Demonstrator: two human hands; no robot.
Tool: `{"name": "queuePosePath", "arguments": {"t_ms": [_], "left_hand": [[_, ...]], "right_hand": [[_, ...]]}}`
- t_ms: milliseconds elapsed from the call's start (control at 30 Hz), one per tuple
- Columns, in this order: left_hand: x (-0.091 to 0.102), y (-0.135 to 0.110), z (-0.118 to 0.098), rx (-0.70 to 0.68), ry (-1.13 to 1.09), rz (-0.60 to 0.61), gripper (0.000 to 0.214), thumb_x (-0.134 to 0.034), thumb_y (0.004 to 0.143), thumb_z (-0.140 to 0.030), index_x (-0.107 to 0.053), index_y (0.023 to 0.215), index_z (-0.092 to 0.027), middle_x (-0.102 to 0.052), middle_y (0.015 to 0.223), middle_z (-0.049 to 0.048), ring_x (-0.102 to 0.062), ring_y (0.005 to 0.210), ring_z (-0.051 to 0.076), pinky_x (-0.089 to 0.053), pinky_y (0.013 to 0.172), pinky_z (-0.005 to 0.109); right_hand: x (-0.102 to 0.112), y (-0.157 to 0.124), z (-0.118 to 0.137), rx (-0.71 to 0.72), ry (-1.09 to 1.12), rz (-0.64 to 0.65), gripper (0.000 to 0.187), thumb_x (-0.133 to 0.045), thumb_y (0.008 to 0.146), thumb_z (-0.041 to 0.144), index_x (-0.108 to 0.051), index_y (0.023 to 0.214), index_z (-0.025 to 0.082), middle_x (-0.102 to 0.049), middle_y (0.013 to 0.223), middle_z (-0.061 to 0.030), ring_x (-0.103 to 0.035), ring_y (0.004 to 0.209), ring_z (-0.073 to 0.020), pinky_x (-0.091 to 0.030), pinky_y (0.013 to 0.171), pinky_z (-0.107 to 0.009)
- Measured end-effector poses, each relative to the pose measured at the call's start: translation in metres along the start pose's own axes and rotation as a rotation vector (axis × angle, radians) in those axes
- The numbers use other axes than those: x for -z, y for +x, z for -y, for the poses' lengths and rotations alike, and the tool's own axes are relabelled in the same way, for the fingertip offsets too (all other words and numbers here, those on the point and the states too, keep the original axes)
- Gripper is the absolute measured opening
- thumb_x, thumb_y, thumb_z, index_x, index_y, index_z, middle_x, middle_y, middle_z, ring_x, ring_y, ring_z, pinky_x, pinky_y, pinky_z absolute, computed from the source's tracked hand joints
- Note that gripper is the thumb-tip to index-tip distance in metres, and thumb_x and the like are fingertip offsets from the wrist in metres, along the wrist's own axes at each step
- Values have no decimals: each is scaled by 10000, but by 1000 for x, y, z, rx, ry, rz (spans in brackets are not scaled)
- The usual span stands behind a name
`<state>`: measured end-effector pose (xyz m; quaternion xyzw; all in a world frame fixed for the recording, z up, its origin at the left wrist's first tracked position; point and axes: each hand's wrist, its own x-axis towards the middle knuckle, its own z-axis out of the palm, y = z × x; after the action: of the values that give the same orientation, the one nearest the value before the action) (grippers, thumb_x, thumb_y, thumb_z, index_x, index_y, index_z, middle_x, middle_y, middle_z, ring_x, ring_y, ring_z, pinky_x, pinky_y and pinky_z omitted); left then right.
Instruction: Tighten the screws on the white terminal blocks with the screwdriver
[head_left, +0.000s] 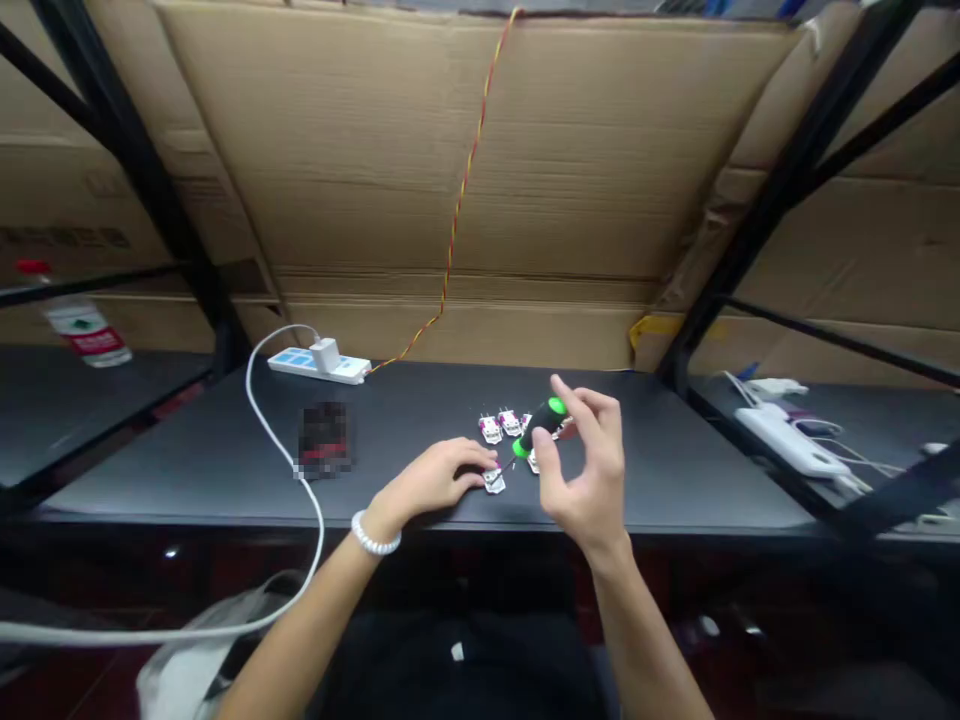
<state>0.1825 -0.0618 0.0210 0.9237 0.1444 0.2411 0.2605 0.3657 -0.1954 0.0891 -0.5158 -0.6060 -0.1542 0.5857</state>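
My right hand (589, 465) grips a small screwdriver (538, 428) with a black and green handle, its tip pointing down-left at a small white part (494, 481) on the dark table (420, 420). My left hand (435, 480), with a bead bracelet on the wrist, lies on the table and its curled fingers pin that white part. Several similar white and pink parts (501, 426) lie just behind the screwdriver.
A white power strip (319, 362) with a plugged charger sits at the back left; its white cable (279, 450) runs off the front edge. A blurred dark object (324, 438) lies left of my hands. Cardboard walls the back. Another power strip (784, 440) is at right.
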Motion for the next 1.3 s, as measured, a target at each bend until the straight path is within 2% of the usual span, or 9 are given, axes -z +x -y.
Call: {"name": "queuePosePath", "arguments": {"t_ms": [67, 133, 267, 333, 533, 767, 967, 1067, 1300], "left_hand": [[0, 0, 0, 4, 1, -3, 253, -716, 992, -174, -802, 1219, -245, -785, 1318, 64, -710, 1260, 256, -522, 1147, 411], [0, 0, 1, 4, -1, -1, 257, -714, 991, -171, -801, 1220, -247, -785, 1317, 62, -713, 1252, 253, -528, 1139, 410], [0, 0, 1, -2, 2, 1, 254, -713, 993, -176, -803, 1220, -244, -786, 1314, 71, -716, 1246, 256, -528, 1137, 406], [0, 0, 1, -3, 4, -1, 249, -716, 994, -183, -804, 1220, -239, -786, 1312, 76, -712, 1250, 260, -529, 1136, 407], [0, 0, 0, 8, -6, -1, 246, -707, 1001, -188, -801, 1221, -242, -786, 1309, 70, -714, 1242, 256, -530, 1136, 413], [0, 0, 1, -5, -4, 0, 246, -705, 1004, -201, -801, 1226, -241, -783, 1321, 76, -713, 1249, 262, -534, 1129, 419], [0, 0, 1, 4, -4, -1, 250, -709, 1000, -201, -802, 1226, -254, -783, 1319, 68, -713, 1252, 259, -529, 1142, 418], [0, 0, 1, 1, -13, -2, 251, -718, 994, -198, -803, 1224, -250, -785, 1316, 70, -716, 1248, 259, -533, 1136, 412], [1, 0, 1, -1, 4, 9, 254, -711, 996, -175, -802, 1224, -239, -781, 1324, 79, -715, 1245, 259, -535, 1126, 414]], "right_hand": [[-1, 1, 1, -5, -21, -27, 481, -725, 959, 282, -671, 1436, 244, -561, 1106, -83, -634, 950, -227, -614, 878, -440], [0, 1, 1, 4, -22, -33, 485, -740, 956, 278, -671, 1436, 257, -570, 1050, -65, -625, 894, -211, -614, 834, -410], [1, 1, 2, 7, 9, 22, 575, -608, 995, 202, -546, 1566, 242, -624, 1168, -108, -639, 955, -230, -609, 843, -414], [1, 0, 3, 5, 26, 41, 577, -589, 993, 197, -538, 1568, 231, -625, 1221, -124, -642, 995, -243, -609, 855, -425], [-3, 0, 4, 16, -10, -23, 479, -741, 958, 266, -657, 1430, 240, -598, 1090, -80, -650, 913, -216, -624, 824, -407], [2, 1, 2, 29, 39, 43, 604, -565, 978, 181, -513, 1578, 224, -658, 1208, -130, -653, 1063, -270, -614, 844, -432], [-1, 2, 2, 29, -43, -17, 532, -737, 963, 288, -626, 1483, 260, -588, 1123, -86, -637, 889, -211, -615, 809, -405], [-1, 2, 0, 35, -51, -27, 509, -735, 970, 270, -648, 1471, 268, -548, 1067, -65, -634, 878, -200, -614, 795, -385], [5, 2, -4, 42, -6, 45, 643, -596, 989, 176, -484, 1618, 245, -630, 1204, -126, -661, 1040, -256, -618, 919, -468]]}}
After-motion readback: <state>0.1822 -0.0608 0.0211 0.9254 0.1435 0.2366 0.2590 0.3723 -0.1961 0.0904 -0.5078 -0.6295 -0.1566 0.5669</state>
